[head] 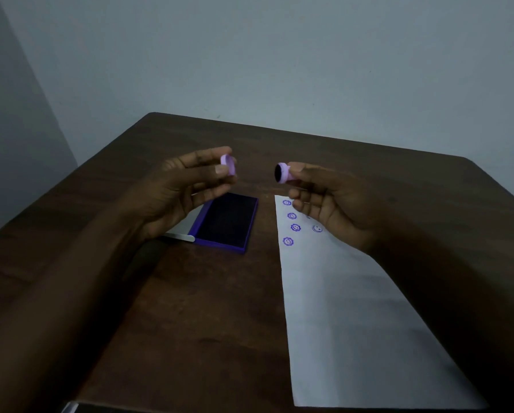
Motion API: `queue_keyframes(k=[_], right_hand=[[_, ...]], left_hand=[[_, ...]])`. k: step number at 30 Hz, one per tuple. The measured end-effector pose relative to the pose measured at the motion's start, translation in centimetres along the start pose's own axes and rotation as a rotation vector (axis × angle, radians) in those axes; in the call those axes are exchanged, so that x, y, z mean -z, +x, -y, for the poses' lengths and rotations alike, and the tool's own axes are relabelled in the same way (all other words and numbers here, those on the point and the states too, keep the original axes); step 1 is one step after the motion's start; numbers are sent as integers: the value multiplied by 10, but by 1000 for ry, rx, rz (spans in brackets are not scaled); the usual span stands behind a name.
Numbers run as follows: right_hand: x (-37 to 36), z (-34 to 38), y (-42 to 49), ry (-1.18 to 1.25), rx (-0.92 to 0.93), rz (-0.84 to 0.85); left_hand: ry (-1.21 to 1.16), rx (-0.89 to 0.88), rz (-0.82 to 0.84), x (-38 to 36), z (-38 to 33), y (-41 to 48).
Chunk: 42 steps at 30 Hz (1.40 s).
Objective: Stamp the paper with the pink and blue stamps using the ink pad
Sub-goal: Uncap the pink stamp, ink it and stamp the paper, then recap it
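Note:
My left hand [187,186] pinches a small pink cap [228,166] between thumb and fingertips, above the table. A short gap to the right, my right hand [330,201] holds the pink stamp [284,173], its dark inked face turned toward the cap. Below and between the hands lies the ink pad [225,223], a purple case with its dark pad exposed and its lid [184,225] folded out to the left. The white paper [348,308] lies on the right, with several purple stamp marks [292,222] near its far end. No blue stamp is visible.
The brown wooden table [208,293] stands in a corner against pale walls. A dark flat object with a light edge [76,408] pokes in at the bottom left near the table's front edge.

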State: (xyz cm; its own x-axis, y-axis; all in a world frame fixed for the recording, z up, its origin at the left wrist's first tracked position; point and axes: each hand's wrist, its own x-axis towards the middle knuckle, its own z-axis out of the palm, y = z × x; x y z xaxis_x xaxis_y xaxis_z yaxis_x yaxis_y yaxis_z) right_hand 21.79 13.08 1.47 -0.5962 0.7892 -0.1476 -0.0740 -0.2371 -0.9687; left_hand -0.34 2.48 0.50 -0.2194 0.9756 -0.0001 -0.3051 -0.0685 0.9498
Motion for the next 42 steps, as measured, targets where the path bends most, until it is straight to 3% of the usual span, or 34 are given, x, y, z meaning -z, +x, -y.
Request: queue_keyframes(k=[7,36,42], right_hand=[[-20,-5,5,-104,78,81],[-15,20,2,-548,264,93],[4,54,19,-697,437,-135]], left_hand=[[48,-28,24,-6,5,0],[201,-156,36,-22,14,6],[261,-155,-153,-11,10,9]])
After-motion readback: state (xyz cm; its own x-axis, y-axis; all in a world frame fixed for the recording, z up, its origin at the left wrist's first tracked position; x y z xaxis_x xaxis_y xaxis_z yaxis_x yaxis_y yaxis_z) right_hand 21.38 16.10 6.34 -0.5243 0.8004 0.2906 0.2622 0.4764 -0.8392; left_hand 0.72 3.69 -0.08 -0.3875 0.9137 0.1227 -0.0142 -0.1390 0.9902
